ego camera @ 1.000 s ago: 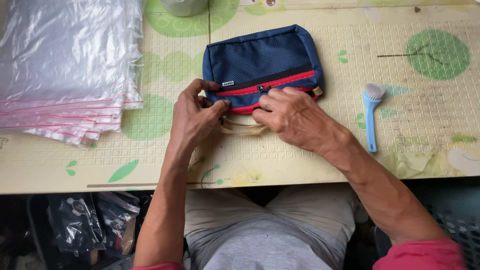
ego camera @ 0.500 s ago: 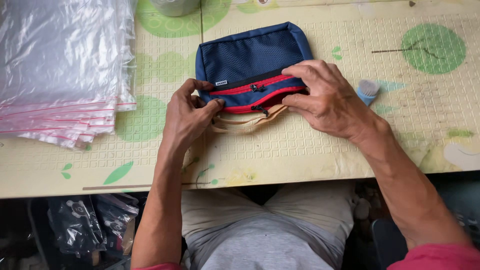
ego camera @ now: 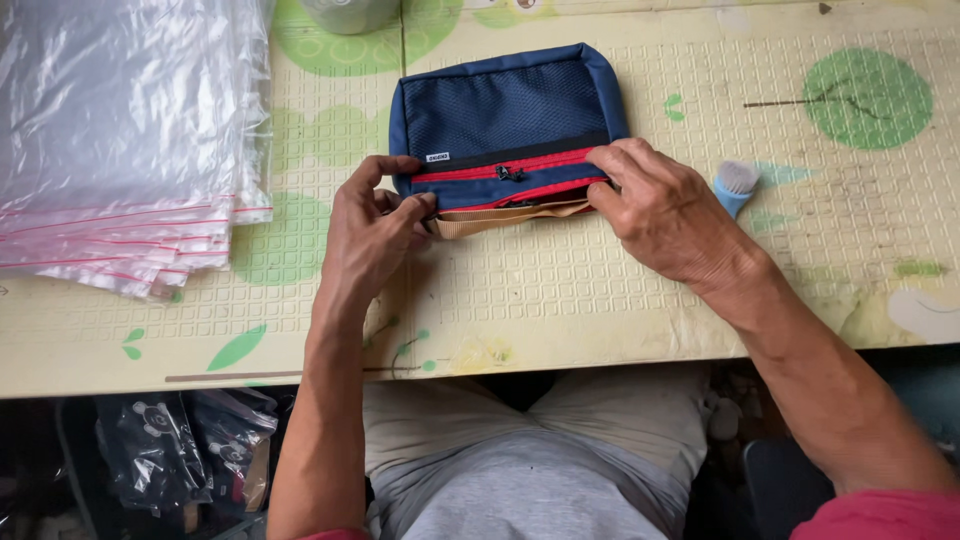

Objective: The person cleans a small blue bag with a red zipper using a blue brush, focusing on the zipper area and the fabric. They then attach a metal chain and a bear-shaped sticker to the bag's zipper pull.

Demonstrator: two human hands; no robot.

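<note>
A navy blue pouch (ego camera: 505,115) with a mesh front and red zipper lines lies flat on the patterned mat (ego camera: 560,290). A tan strap (ego camera: 500,218) sticks out along its near edge. My left hand (ego camera: 372,235) pinches the pouch's near left corner. My right hand (ego camera: 665,210) grips the near right corner, fingers over the red zipper end. The zipper pull (ego camera: 509,173) sits near the middle of the upper red line.
A stack of clear plastic zip bags (ego camera: 120,140) with red seal strips lies at the left. A small light-blue brush (ego camera: 735,185) rests just right of my right hand. A pale round container (ego camera: 350,12) stands at the far edge. Dark bagged items (ego camera: 180,450) lie under the table.
My right hand slid from the middle of the pouch to its right end. The zipper pull now shows uncovered near the middle. My left hand stayed at the left corner.
</note>
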